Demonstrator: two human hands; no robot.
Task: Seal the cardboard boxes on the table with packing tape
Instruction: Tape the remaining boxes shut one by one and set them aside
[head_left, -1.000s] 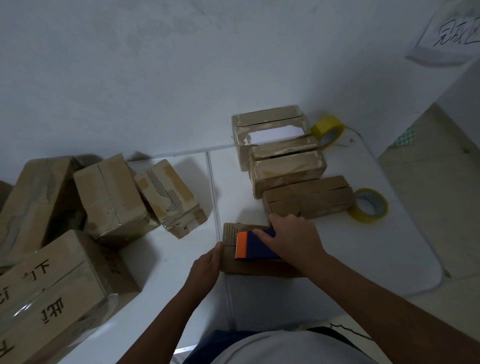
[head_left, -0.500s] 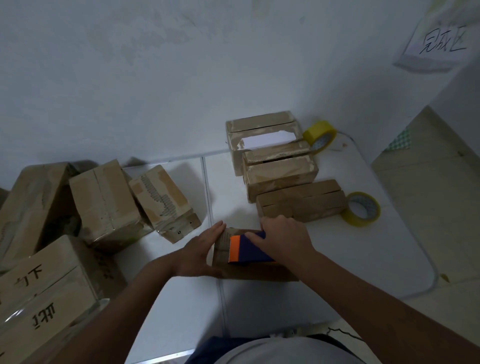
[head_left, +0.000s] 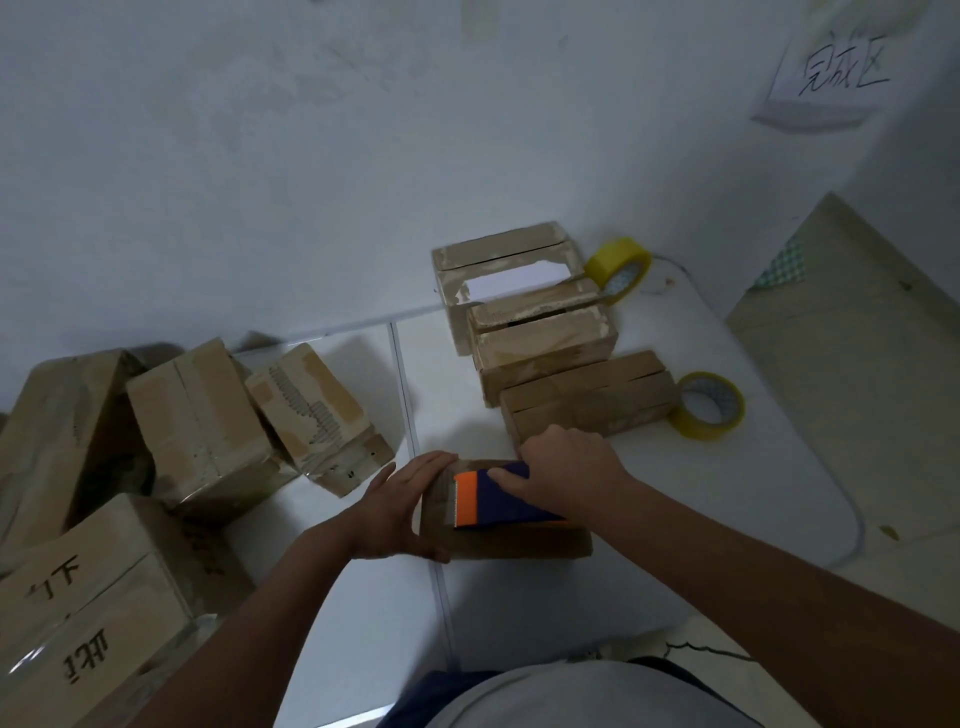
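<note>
The right hand (head_left: 563, 470) is gripping a blue-and-orange plastic dispenser (head_left: 491, 500) on a flat cardboard box (head_left: 511, 543). The left hand (head_left: 397, 512), fingers together and flat, is pressing the box's end on the smooth white table (head_left: 675, 519).

The left hand (head_left: 397, 512), which a second ago only touched the box's (head_left: 506, 540) left end with its fingertips, now lies cupped flat against that end, thumb along the near edge and fingers reaching over the top corner. The dispenser (head_left: 491, 499) under the right hand (head_left: 563, 467) sits a little farther left on the box top than before, its orange front nearer the left hand, with a glossy strip of tape (head_left: 441, 499) now showing on the box between them.
</note>
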